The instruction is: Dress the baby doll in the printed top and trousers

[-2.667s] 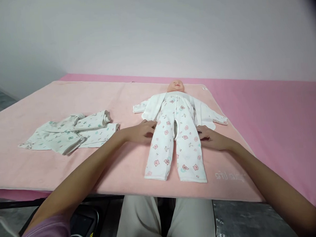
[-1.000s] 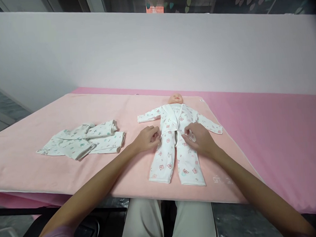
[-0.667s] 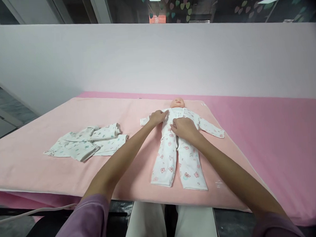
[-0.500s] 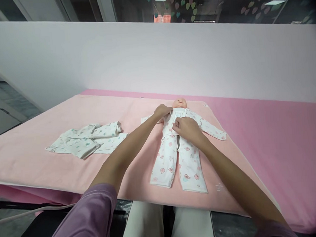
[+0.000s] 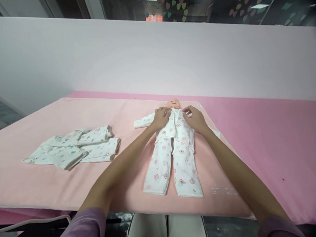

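Note:
A baby doll (image 5: pixel 173 103) lies on its back, head toward the wall, dressed in a white wrap shirt (image 5: pixel 178 122) and matching white pants (image 5: pixel 188 173) with small pink animal prints. On the left of the doll's chest, my left hand (image 5: pixel 162 117) has its fingers bent and closed on the shirt near the collar. Across from it, my right hand (image 5: pixel 195 119) pinches the shirt at the other shoulder between thumb and fingers. The front panels lie overlapped over the belly. One sleeve (image 5: pixel 144 121) stretches out to the left; the other is mostly behind my right forearm.
Beside the doll, to the left, lies a second white baby outfit (image 5: pixel 74 147) with green prints, loosely laid. Beneath everything is a peach mat (image 5: pixel 120 110) over a pink sheet (image 5: pixel 267 144). A white partition (image 5: pixel 155 58) rises behind. A pale cable (image 5: pixel 33 221) runs at lower left.
My right hand has moved from the middle of the chest outward and up to the shoulder, and the shirt's front panel now lies across. The left hand stays near the collar. The view has shifted slightly.

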The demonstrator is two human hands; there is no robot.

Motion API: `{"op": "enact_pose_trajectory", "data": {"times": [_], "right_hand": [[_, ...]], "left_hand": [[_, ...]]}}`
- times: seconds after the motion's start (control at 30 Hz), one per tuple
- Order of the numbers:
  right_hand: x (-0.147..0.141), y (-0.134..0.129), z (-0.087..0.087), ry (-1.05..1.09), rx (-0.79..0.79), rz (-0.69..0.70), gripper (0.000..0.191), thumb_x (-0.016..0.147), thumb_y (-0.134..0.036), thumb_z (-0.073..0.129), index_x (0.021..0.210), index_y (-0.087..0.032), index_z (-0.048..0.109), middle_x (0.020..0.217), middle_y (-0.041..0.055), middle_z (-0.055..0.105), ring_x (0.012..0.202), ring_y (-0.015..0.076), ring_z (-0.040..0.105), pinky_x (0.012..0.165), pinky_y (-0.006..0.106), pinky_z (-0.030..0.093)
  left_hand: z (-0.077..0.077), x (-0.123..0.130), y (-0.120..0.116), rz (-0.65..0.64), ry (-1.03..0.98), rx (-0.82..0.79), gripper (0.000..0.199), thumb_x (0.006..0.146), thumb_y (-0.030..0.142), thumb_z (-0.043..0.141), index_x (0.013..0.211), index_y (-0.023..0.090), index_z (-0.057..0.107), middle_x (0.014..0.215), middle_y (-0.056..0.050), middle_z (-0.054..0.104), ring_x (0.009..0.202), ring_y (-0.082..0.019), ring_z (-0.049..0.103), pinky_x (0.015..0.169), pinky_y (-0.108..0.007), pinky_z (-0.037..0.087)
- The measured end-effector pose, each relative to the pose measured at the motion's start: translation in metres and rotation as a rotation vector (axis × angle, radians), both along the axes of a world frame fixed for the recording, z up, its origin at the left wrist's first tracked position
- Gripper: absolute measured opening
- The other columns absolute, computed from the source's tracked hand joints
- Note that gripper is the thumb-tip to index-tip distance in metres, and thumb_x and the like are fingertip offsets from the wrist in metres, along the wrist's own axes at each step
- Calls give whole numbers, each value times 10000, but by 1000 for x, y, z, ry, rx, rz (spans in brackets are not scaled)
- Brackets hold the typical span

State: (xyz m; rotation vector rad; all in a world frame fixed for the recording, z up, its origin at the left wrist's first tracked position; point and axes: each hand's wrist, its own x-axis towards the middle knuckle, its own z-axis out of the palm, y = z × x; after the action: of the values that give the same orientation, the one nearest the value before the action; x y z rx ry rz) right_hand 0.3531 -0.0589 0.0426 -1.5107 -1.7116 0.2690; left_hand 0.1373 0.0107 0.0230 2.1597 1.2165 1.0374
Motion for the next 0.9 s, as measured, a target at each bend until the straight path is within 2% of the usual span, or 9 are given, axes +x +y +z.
{"op": "enact_pose_trajectory", "data": {"times": [0.07, 0.17, 0.3, 0.43, 0.57, 0.63, 0.7, 0.8, 0.9], "right_hand": [[7, 26, -5, -26, -50, 21, 347, 914, -290, 602, 1241, -206, 684, 1318, 126, 724, 1155, 264, 642, 968, 413, 527], [18, 59, -6, -110, -142, 87, 325, 901, -260, 619, 1195, -182, 731, 1247, 122, 750, 1075, 246, 658, 979, 401, 515], [23, 85, -2, -195, 6, 104, 196, 918, -330, 661, 1007, -183, 755, 1065, 89, 761, 954, 229, 624, 957, 391, 483], [11, 90, -10, -152, 65, 147, 190, 958, -288, 600, 1029, -190, 745, 1068, 89, 748, 965, 231, 610, 978, 394, 472], [-5, 63, -13, -174, 155, 8, 235, 982, -265, 566, 1154, -188, 707, 1189, 135, 705, 1072, 289, 590, 1013, 447, 466], [-15, 35, -6, -247, 245, -52, 226, 996, -279, 564, 1177, -196, 670, 1218, 156, 678, 1138, 328, 571, 997, 461, 464], [-26, 2, 3, -302, 264, -48, 171, 1031, -297, 525, 1131, -218, 639, 1132, 142, 686, 1103, 325, 595, 923, 434, 472], [-44, -43, 10, -290, 45, 19, 175, 1061, -410, 528, 1007, -252, 582, 841, 49, 678, 810, 253, 632, 726, 368, 434], [-57, -67, 7, -266, -144, 45, 318, 1040, -537, 563, 900, -254, 518, 733, 18, 654, 644, 210, 576, 636, 341, 369]], "left_hand": [[-3, 0, -2, -22, 15, 3, 431, 1115, 303, 313, 1277, 245, 708, 1425, -66, 685, 1444, -245, 506, 1268, -485, 308], [-7, 0, -2, -25, -1, 36, 462, 1121, 258, 253, 1307, 250, 676, 1449, -43, 684, 1443, -207, 516, 1265, -449, 294], [-11, 0, -1, -36, -10, 73, 420, 1114, 269, 304, 1321, 244, 669, 1450, -46, 689, 1412, -207, 540, 1243, -435, 307], [-10, 2, 3, -59, 23, 62, 411, 1127, 402, 367, 1265, 279, 734, 1456, -20, 692, 1413, -237, 525, 1237, -460, 300], [-9, 0, 0, -92, 96, 64, 497, 1125, 538, 354, 1425, 329, 691, 1564, -25, 612, 1484, -279, 450, 1251, -491, 302], [-9, -4, -9, -97, 91, 70, 536, 1138, 512, 296, 1546, 324, 589, 1606, -52, 561, 1513, -276, 430, 1273, -492, 302], [-10, -11, -24, -76, 59, 79, 561, 1138, 478, 299, 1633, 274, 467, 1637, -104, 503, 1538, -275, 412, 1296, -488, 302], [-12, -33, -58, -75, 50, 66, 598, 1125, 480, 364, 1662, 218, 363, 1641, -163, 465, 1559, -289, 394, 1308, -505, 319], [-18, -62, -95, -97, 91, -1, 598, 1097, 550, 448, 1623, 270, 398, 1631, -151, 487, 1539, -315, 441, 1253, -530, 415]]}}
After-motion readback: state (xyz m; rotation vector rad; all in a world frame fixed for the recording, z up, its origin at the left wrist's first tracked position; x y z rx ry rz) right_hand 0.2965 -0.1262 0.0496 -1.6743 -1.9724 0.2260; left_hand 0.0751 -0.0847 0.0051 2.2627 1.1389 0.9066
